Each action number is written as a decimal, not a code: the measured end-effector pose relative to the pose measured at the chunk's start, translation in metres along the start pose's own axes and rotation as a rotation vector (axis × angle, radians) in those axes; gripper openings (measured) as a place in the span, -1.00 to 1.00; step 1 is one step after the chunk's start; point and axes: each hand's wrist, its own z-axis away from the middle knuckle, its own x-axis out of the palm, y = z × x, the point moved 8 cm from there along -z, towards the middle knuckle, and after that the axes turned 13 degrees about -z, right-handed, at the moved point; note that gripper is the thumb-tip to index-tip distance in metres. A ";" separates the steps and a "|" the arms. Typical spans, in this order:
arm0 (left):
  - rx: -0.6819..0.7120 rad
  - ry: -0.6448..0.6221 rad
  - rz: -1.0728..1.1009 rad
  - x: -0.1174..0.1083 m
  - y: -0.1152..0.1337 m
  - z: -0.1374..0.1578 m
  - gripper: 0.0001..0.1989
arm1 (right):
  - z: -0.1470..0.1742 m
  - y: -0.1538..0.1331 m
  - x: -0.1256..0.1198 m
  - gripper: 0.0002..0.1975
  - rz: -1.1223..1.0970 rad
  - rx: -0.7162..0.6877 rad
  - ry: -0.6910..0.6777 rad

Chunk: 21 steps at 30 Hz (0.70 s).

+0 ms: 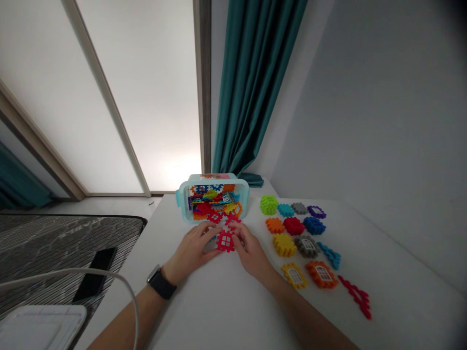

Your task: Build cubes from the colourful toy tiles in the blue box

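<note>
A red square building piece (225,241) with notched edges and a white window is between my hands, just in front of the tub. My right hand (251,250) pinches its right side with thumb and fingers. From the left, my left hand (195,249) has its thumb and fingers closed around the piece's left edge; a dark watch is on that wrist. Just beyond the fingers, two more red pieces, one a window piece (215,217) and the other (232,219), are at the tub's front rim. A bit of blue shows beside the left fingers, partly hidden.
The light-blue tub (185,187) of mixed pieces lies open towards me on the white table (204,311). Sorted stacks stand to the right, including yellow (284,245), orange window (321,274) and red triangular pieces (356,296). A white cable (120,277) arches at left.
</note>
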 end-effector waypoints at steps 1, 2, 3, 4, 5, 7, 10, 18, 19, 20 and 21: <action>-0.013 0.012 0.008 0.000 -0.002 0.000 -0.57 | 0.000 -0.002 0.000 -0.70 0.017 -0.021 -0.002; -0.029 0.026 0.020 0.000 -0.004 0.000 -0.58 | 0.000 -0.004 0.000 -0.68 0.040 -0.048 -0.006; -0.047 0.044 0.035 -0.001 -0.006 0.001 -0.60 | 0.001 -0.007 0.000 -0.66 0.071 -0.078 -0.016; -0.065 0.062 0.052 -0.002 -0.008 0.001 -0.61 | 0.001 -0.010 0.001 -0.64 0.106 -0.112 -0.029; -0.083 0.079 0.069 -0.002 -0.010 0.001 -0.62 | 0.001 -0.013 0.002 -0.61 0.141 -0.144 -0.045; -0.110 0.099 0.106 -0.003 -0.013 0.001 -0.63 | 0.002 -0.018 0.003 -0.53 0.200 -0.200 -0.076; -0.129 0.096 0.154 -0.003 -0.015 0.002 -0.63 | 0.004 -0.020 0.006 -0.43 0.245 -0.254 -0.117; -0.110 0.101 0.202 -0.001 -0.013 0.002 -0.63 | 0.004 -0.017 0.006 -0.42 0.285 -0.293 -0.125; -0.110 0.099 0.208 -0.001 -0.012 0.002 -0.63 | 0.004 -0.018 0.006 -0.42 0.281 -0.297 -0.125; -0.112 0.096 0.214 0.000 -0.012 0.002 -0.63 | 0.004 -0.018 0.006 -0.42 0.278 -0.299 -0.123; -0.115 0.092 0.219 0.001 -0.012 0.002 -0.63 | 0.004 -0.018 0.006 -0.43 0.277 -0.300 -0.120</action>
